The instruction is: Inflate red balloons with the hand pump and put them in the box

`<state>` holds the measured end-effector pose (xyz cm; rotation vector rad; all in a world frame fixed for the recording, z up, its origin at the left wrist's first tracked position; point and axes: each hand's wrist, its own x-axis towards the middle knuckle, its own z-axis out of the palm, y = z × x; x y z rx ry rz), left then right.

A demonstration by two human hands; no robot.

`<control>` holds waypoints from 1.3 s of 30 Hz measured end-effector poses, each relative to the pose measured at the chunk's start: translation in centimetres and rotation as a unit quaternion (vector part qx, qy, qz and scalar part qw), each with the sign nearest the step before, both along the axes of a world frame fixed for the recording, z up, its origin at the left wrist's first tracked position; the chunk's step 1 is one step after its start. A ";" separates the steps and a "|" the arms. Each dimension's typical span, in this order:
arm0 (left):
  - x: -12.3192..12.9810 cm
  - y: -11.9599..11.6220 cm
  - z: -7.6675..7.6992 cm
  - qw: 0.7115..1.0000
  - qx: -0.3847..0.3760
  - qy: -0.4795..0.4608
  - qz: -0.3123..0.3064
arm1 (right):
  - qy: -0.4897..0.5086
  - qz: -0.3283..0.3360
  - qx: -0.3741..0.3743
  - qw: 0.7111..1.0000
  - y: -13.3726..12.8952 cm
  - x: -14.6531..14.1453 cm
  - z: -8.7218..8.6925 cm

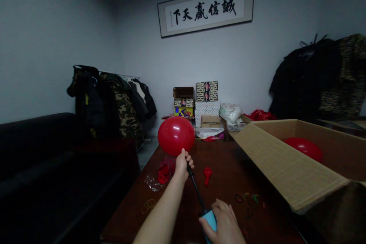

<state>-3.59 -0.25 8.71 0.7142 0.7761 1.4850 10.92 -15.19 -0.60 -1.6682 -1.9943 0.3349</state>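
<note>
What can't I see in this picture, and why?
Neck of the red balloon: head view, hidden by the left hand.
Lower end of the blue pump: head view, cut off by the bottom edge.
Bottom of the cardboard box: head view, hidden by its flap.
Tangled loops: head view, too dim and small to count.

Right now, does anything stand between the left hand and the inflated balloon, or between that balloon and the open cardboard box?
Nothing visible between the left hand and the inflated balloon: the fingers are at its underside. Toward the open cardboard box, its slanting flap is in the way; the uninflated balloon lies on the table.
</note>
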 end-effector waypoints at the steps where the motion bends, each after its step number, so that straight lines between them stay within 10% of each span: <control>1: -0.3 0.2 0.0 1.000 -0.002 -0.003 0.005 | -0.008 -0.005 0.005 1.000 -0.3 0.0 -0.5; 16: 0.1 -0.5 0.7 1.000 -0.003 -0.014 0.000 | 0.028 0.011 0.017 0.999 -1.0 0.9 -0.5; 28: 2.8 -3.1 0.9 0.998 0.014 -0.024 -0.056 | 0.082 0.011 0.060 0.995 2.4 -0.5 6.6; 39: 3.7 -3.8 -1.3 0.998 0.006 0.007 -0.067 | 0.110 0.025 0.011 0.994 3.4 -0.8 4.2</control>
